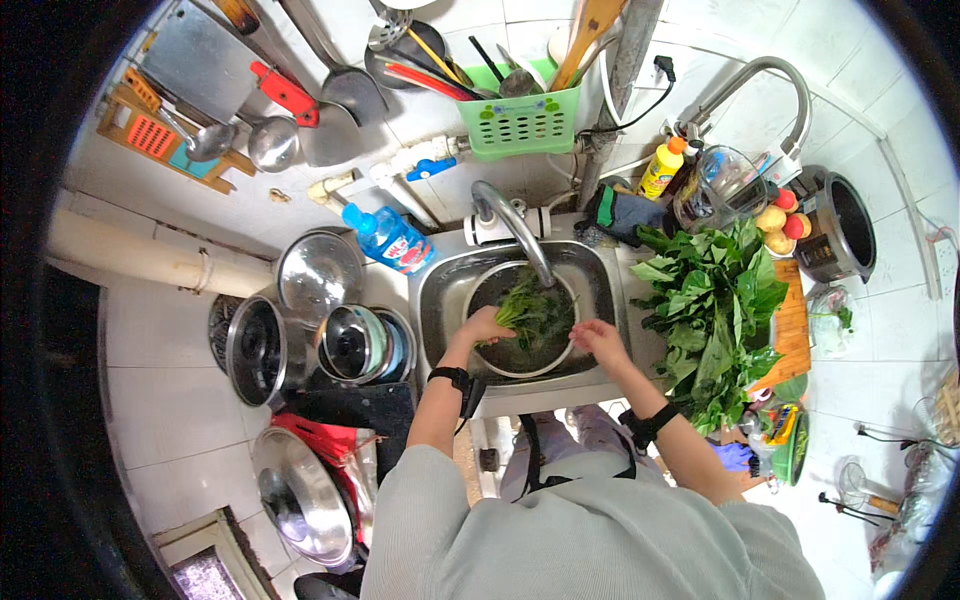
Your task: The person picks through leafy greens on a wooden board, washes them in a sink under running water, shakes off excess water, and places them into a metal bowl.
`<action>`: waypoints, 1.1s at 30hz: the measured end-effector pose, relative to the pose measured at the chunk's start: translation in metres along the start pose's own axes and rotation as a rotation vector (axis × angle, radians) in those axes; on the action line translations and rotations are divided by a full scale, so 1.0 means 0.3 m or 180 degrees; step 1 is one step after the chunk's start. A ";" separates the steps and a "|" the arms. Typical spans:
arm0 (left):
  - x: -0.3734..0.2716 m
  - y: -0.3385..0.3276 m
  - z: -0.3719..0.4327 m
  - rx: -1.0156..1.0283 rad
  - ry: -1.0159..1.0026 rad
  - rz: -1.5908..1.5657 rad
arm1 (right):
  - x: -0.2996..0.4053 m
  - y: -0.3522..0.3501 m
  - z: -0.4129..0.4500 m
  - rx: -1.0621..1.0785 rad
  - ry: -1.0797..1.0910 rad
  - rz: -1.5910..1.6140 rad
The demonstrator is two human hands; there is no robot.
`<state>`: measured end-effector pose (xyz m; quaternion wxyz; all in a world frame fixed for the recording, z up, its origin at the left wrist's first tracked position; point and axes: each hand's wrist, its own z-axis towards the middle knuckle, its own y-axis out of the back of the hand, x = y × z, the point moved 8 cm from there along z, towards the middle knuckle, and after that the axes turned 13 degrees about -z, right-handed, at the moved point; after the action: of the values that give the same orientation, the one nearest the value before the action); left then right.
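Observation:
My left hand [484,327] grips a bunch of leafy greens [523,309] by its stem end, and the leaves hang into a round metal basin [517,371] holding water. That basin sits inside a stainless steel sink [442,300]. Above its far right side curves the spout of a faucet [517,225]. By the basin's right rim is my right hand [598,343], its fingers bent near one another. Whether something thin lies between those fingertips is too small to tell.
Right of the sink lies a large heap of leafy greens [712,315] beside a wooden cutting board [791,322]. To the left stand stacked bowls [352,341], a metal pot [255,352] and a blue detergent bottle [394,240]. A green utensil basket [517,124] hangs on the wall.

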<state>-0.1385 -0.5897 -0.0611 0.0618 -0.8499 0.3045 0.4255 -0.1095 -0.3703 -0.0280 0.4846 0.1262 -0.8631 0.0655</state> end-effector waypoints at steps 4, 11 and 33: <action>0.202 0.025 0.090 -0.0520 0.0860 0.0268 | -0.040 -0.012 -0.071 0.0003 -0.0191 -0.0211; 0.279 -0.038 0.175 -0.1335 0.1087 0.1157 | -0.114 0.036 -0.123 -0.0080 -0.0116 -0.0258; -0.011 -0.060 -0.234 -0.0688 0.0580 -0.3595 | 0.228 0.014 0.081 -0.1561 0.0888 -0.1902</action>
<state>-0.0817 -0.5993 -0.0171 0.1655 -0.9153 -0.2371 0.2805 -0.1648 -0.3826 0.0177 0.6104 0.2420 -0.7045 -0.2694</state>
